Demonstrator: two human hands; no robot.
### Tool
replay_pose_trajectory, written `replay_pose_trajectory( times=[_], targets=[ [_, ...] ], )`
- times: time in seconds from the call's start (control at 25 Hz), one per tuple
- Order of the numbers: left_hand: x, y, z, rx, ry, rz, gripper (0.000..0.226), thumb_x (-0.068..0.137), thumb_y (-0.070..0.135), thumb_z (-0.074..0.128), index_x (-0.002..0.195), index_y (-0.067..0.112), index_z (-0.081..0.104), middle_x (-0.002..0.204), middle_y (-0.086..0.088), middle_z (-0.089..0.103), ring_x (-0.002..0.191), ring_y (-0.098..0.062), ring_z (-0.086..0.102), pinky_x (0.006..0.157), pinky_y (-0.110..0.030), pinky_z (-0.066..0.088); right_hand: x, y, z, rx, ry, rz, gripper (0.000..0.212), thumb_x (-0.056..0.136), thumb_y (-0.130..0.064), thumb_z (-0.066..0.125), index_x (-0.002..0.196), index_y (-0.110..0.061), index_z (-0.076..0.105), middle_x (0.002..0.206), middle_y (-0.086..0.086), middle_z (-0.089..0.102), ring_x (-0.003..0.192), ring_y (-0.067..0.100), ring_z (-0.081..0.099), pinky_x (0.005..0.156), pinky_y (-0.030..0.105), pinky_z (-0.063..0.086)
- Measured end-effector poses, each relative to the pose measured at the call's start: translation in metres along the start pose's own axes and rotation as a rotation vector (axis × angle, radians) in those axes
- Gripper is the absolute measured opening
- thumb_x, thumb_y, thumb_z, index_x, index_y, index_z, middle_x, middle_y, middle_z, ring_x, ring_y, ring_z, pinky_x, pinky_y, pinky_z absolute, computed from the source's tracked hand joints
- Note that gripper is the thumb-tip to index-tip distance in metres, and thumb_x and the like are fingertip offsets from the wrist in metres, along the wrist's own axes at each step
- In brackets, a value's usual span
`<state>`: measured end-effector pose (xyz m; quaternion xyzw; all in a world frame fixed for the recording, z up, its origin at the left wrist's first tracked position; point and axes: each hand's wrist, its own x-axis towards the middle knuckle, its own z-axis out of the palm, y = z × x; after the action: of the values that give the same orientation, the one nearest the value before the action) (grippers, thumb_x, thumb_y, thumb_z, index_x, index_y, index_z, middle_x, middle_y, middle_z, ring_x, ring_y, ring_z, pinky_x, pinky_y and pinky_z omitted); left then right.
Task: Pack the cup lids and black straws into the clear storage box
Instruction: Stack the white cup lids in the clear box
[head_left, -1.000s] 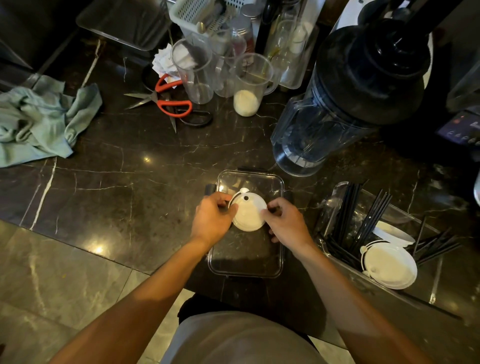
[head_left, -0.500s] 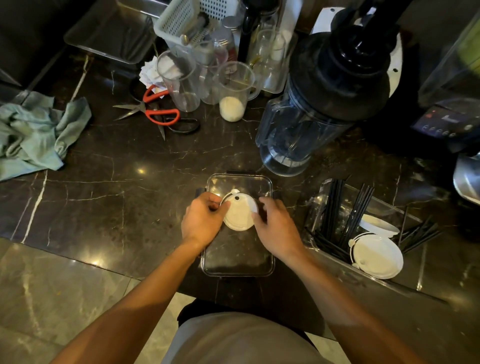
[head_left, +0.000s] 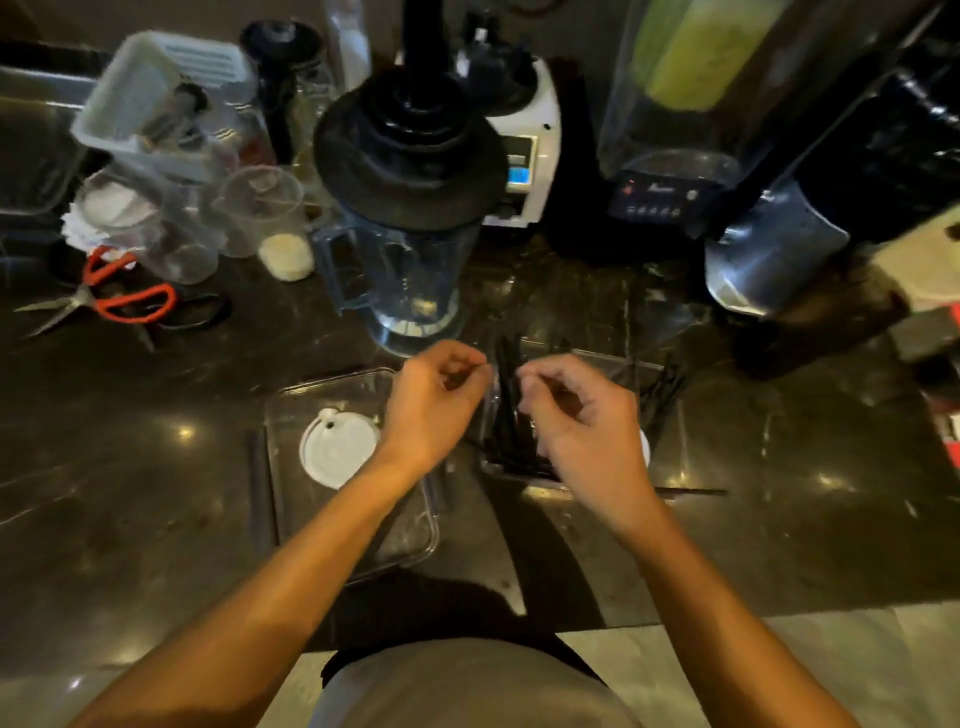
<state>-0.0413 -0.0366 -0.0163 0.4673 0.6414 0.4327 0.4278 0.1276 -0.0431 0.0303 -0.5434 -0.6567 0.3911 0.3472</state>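
Note:
The clear storage box (head_left: 415, 551) lies on the dark marble counter in front of me. One white cup lid (head_left: 337, 447) rests flat in its far half. To its right, a bundle of black straws (head_left: 506, 395) leans up out of a second clear tray (head_left: 670, 415). My left hand (head_left: 436, 400) hovers over the box's far right corner, fingers loosely curled and holding nothing. My right hand (head_left: 576, 415) hangs over the tray just right of the straws, also loosely curled and holding nothing. It covers most of the tray's contents. The frame is blurred.
A blender jar with a black lid (head_left: 405, 234) stands just behind my hands. Orange-handled scissors (head_left: 119, 301) and clear measuring cups (head_left: 260, 218) sit at the far left, and appliances (head_left: 660, 192) at the back right. A loose straw (head_left: 691, 491) lies by the tray.
Both hands have let go of the white lid, which now lies in the box, and moved right to the straws. My head has turned right.

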Motion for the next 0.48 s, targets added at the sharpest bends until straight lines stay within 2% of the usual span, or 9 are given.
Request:
replay_pose_trajectory(
  times=[0.08, 0.12, 0.2, 0.24, 0.36, 0.48],
  targets=[
    [0.004, 0.016, 0.028, 0.011, -0.052, 0.014, 0.008, 0.094, 0.019, 0.072, 0.101, 0.017, 0.073, 0.087, 0.004, 0.074, 0.083, -0.01, 0.072, 0.077, -0.024, 0.056, 0.004, 0.029, -0.029, -0.162, 0.087, 0.104, 0.01, 0.1, -0.021, 0.066, 0.108, -0.022, 0.072, 0.087, -0.009, 0.071, 0.066, 0.007, 0.065, 0.063, 0.033, 0.053],
    [0.006, 0.02, 0.041, 0.026, -0.1, 0.012, 0.011, 0.094, 0.021, 0.072, 0.104, 0.017, 0.073, 0.089, 0.004, 0.074, 0.084, -0.009, 0.071, 0.078, -0.023, 0.057, 0.006, 0.046, -0.041, -0.297, 0.085, 0.198, 0.015, 0.099, -0.024, 0.067, 0.113, -0.02, 0.072, 0.096, -0.006, 0.073, 0.075, 0.01, 0.069, 0.07, 0.035, 0.055],
    [0.01, 0.023, 0.068, 0.092, -0.257, -0.012, 0.02, 0.093, 0.025, 0.073, 0.112, 0.018, 0.071, 0.098, 0.004, 0.074, 0.092, -0.009, 0.07, 0.087, -0.028, 0.058, 0.007, 0.08, -0.061, -0.554, 0.021, 0.354, 0.026, 0.097, -0.029, 0.067, 0.119, -0.017, 0.069, 0.115, 0.005, 0.072, 0.1, 0.025, 0.07, 0.081, 0.037, 0.054],
    [0.011, 0.021, 0.082, 0.148, -0.328, -0.022, 0.026, 0.092, 0.028, 0.073, 0.116, 0.019, 0.069, 0.105, 0.002, 0.073, 0.097, -0.01, 0.07, 0.092, -0.033, 0.058, 0.006, 0.094, -0.07, -0.615, -0.018, 0.405, 0.026, 0.096, -0.03, 0.066, 0.117, -0.016, 0.068, 0.117, 0.009, 0.07, 0.104, 0.031, 0.068, 0.079, 0.036, 0.051],
    [0.01, 0.014, 0.114, 0.3, -0.433, -0.053, 0.037, 0.093, 0.032, 0.072, 0.127, 0.021, 0.065, 0.124, -0.003, 0.069, 0.11, -0.017, 0.068, 0.099, -0.04, 0.055, 0.005, 0.115, -0.085, -0.622, -0.076, 0.475, 0.02, 0.094, -0.03, 0.067, 0.106, -0.015, 0.063, 0.109, 0.011, 0.068, 0.101, 0.036, 0.065, 0.073, 0.034, 0.041],
    [0.003, 0.003, 0.128, 0.427, -0.504, -0.07, 0.043, 0.095, 0.028, 0.069, 0.136, 0.019, 0.06, 0.135, -0.004, 0.064, 0.123, -0.021, 0.062, 0.104, -0.04, 0.052, 0.009, 0.124, -0.089, -0.652, -0.126, 0.506, 0.023, 0.095, -0.029, 0.065, 0.113, -0.016, 0.063, 0.112, 0.011, 0.071, 0.101, 0.036, 0.068, 0.075, 0.039, 0.052]
  ],
)
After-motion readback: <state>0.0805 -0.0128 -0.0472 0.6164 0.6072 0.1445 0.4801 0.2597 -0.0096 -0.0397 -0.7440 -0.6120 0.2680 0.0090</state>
